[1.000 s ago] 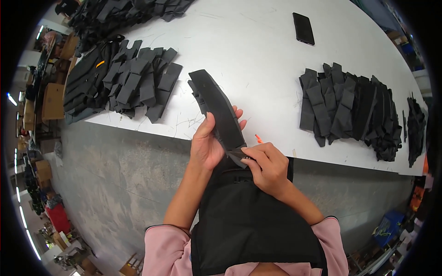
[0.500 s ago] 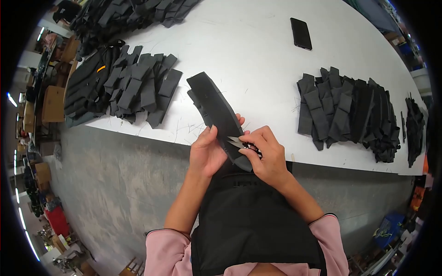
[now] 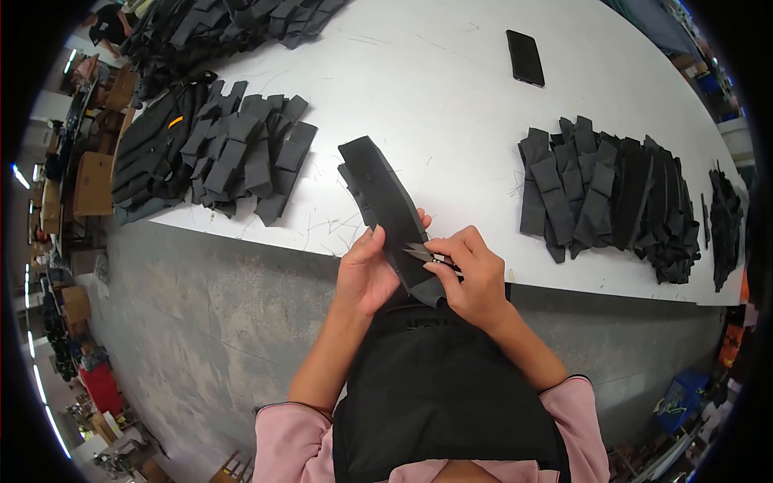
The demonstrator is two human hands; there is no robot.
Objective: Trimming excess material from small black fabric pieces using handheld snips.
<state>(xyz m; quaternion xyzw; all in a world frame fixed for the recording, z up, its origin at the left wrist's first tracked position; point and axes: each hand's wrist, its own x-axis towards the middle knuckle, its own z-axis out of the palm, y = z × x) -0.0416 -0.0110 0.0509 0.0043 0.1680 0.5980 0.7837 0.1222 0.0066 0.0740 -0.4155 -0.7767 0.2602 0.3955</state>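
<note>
Left hand point(image 3: 366, 274): closed on the strap's lower part, thumb on top.
Right hand point(image 3: 473, 274): gripping small snips point(image 3: 425, 254) — blades pointing left onto the strap.
Black strap point(image 3: 390, 209): over the table edge; long axis runs from the hands up and left, far end over the white table point(image 3: 451, 105).
Change: snips closer to the strap's edge than half a second ago.
Beyond: strap piles left point(image 3: 217, 153) and right point(image 3: 612, 197) — phone point(image 3: 525, 57) farthest.

A large white table point(image 3: 451, 88) fills the upper and middle frame, its near edge curving from left to lower right. Below it lies grey concrete floor point(image 3: 209, 322). At the far left edge stand cardboard boxes point(image 3: 93, 183), a red crate point(image 3: 101, 385) and strips of bright ceiling light point(image 3: 19, 176). A blue bin point(image 3: 680, 398) sits lower right.
</note>
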